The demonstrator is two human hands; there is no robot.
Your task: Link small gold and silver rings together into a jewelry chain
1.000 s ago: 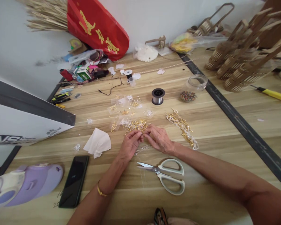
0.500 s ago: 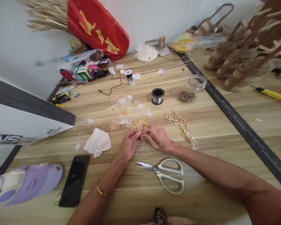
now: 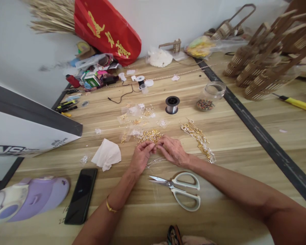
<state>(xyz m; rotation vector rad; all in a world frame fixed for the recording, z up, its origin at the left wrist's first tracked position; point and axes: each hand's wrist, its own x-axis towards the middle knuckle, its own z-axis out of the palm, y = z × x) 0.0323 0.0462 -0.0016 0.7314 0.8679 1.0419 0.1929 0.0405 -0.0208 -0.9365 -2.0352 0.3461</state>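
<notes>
My left hand (image 3: pixel 142 156) and my right hand (image 3: pixel 172 150) meet fingertip to fingertip over the wooden table (image 3: pixel 232 136). Each is closed in a pinch; what lies between the fingers is too small to make out. Just beyond them is a pile of gold and silver beads (image 3: pixel 150 135). A silver beaded strand (image 3: pixel 155 162) lies below the hands, partly covered by the right one. Right of my right hand rests a bundle of gold and silver chains (image 3: pixel 197 137). White-handled scissors (image 3: pixel 177 187) lie nearer, blades parted and pointing left.
Around are a wire spool (image 3: pixel 172 105), a clear jar of colored beads (image 3: pixel 205 104), a white cloth (image 3: pixel 106 154), a black phone (image 3: pixel 81 196) and a purple device (image 3: pixel 38 199). Wooden baskets (image 3: pixel 260 80), a yellow cutter (image 3: pixel 297 102) and a red bag (image 3: pixel 107 30) stand or lie farther off.
</notes>
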